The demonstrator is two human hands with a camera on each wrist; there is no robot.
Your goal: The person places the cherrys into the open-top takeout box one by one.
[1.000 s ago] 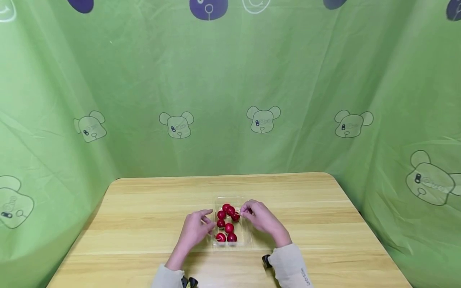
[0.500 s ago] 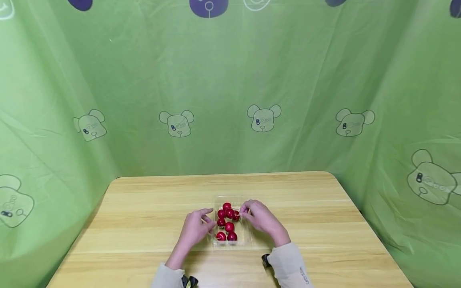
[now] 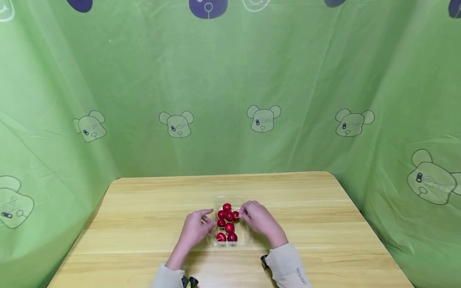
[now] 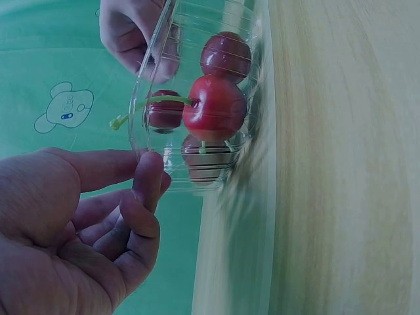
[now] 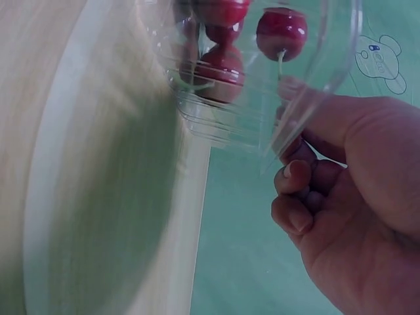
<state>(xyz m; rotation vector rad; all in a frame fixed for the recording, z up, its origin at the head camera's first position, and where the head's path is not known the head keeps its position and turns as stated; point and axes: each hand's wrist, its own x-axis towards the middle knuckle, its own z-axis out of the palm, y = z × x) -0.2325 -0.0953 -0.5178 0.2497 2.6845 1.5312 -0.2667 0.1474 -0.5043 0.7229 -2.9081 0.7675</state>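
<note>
A clear plastic box (image 3: 245,236) holds several red cherries (image 3: 229,227) with green stems. At its left side my left hand (image 3: 196,228) pinches the rim between thumb and index finger; the other fingers curl loosely below, as the left wrist view shows. My right hand (image 3: 261,220) is over the box's right side, its fingertips pinching the stem of one cherry (image 5: 281,34). That cherry hangs by the far right of the group. Through the clear wall, the right fingertips (image 5: 289,88) are partly blurred. A large cherry (image 4: 214,107) has its stem sticking out over the rim.
The box stands on a light wooden table (image 3: 151,200). Behind and at both sides hangs a green curtain (image 3: 216,80) printed with bear heads. Black straps (image 3: 264,262) show at both wrists, by the grey sleeves (image 3: 288,264).
My right hand has shifted slightly left and toward me. A cherry in the upper group has settled a little nearer the front. The left hand keeps its place at the rim.
</note>
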